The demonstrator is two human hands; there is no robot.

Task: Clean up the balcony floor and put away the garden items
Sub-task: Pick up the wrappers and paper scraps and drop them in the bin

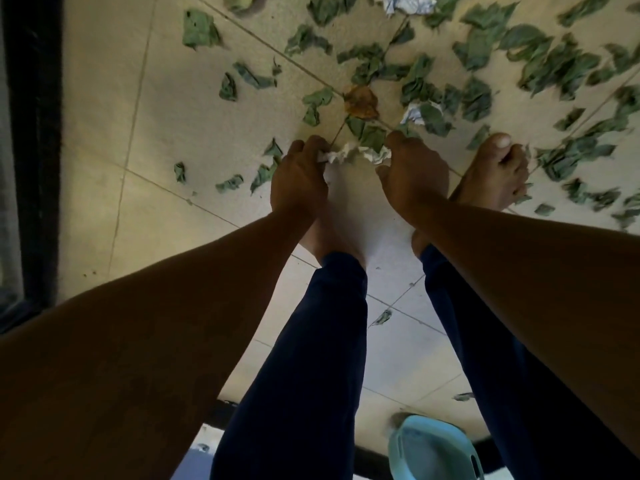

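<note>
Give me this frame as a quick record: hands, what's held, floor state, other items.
left hand: grips white bag's rim
right hand: grips opposite rim
white bag: held open between the hands, low over floor
floor: tiled, strewn with green leaves
crumpled paper: top edge
brown leaf: ahead of the hands
blue slipper: bottom edge

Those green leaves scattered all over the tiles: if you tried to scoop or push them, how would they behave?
The green leaves look curled and crumpled, so probably dry, very light, and apt to crumble when pinched. Lying loose on the smooth tile floor, they would likely slide or scatter when pushed.
</note>
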